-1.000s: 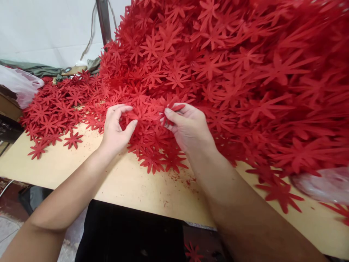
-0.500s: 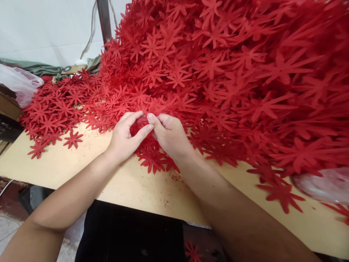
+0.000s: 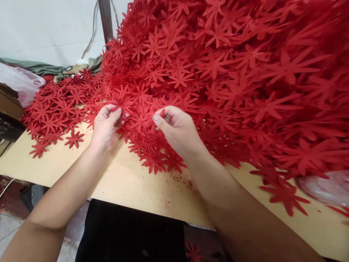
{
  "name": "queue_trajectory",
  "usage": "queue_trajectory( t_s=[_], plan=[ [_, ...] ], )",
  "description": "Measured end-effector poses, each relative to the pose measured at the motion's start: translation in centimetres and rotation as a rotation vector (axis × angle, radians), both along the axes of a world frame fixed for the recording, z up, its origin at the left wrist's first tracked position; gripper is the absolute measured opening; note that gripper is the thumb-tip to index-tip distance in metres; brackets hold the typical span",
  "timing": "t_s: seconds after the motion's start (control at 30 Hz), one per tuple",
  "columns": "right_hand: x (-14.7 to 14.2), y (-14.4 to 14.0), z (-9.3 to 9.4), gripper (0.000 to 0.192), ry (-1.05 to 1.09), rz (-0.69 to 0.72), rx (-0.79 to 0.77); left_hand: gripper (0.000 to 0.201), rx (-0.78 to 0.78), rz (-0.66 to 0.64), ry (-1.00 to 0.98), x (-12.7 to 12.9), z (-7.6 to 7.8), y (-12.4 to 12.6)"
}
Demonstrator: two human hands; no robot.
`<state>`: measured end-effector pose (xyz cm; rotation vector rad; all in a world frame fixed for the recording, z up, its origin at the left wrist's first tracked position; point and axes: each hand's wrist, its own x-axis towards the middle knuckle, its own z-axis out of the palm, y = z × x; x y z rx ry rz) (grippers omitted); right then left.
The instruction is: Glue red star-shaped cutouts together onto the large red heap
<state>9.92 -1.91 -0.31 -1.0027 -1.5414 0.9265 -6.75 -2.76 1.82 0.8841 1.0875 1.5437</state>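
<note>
The left hand pinches one red flower-shaped cutout between thumb and fingertips, lifting it slightly at the near edge of the heap. The right hand is closed on another red cutout piece, of which only a sliver shows past the fingers. Both hands work at the front of a huge pile of red cutouts that rises steeply to the right and spreads flat to the left across the pale wooden surface. A few loose cutouts lie apart near the left edge, one just beside the left wrist. A clear plastic bag sits at far left.
</note>
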Motion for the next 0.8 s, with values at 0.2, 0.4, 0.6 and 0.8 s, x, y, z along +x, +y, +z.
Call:
queue_trajectory(
  t_s=[0.2, 0.4, 0.6, 0.8],
  plan=[
    [0.5, 0.3, -0.2, 0.024, -0.171, -0.3, 0.228, 0.024, 0.018, -0.119, 0.033, 1.1, 0.0, -0.6],
    [-1.3, -1.4, 0.8, 0.038, 0.14, 0.121, -0.079, 0.012, -0.051, -0.225, 0.119, 2.2, 0.1, -1.4],
    [-1.6, -1.5, 0.6, 0.026, 0.157, 0.187, -0.131, 0.014, 0.005, -0.247, 0.173, 2.7, -0.4, -1.5],
    [-1.3, -1.0, 0.6, 0.024, 0.163, 0.113, -0.073, 0.008, 0.098, -0.252, 0.339, 2.2, -1.2, -0.9]
  ],
)
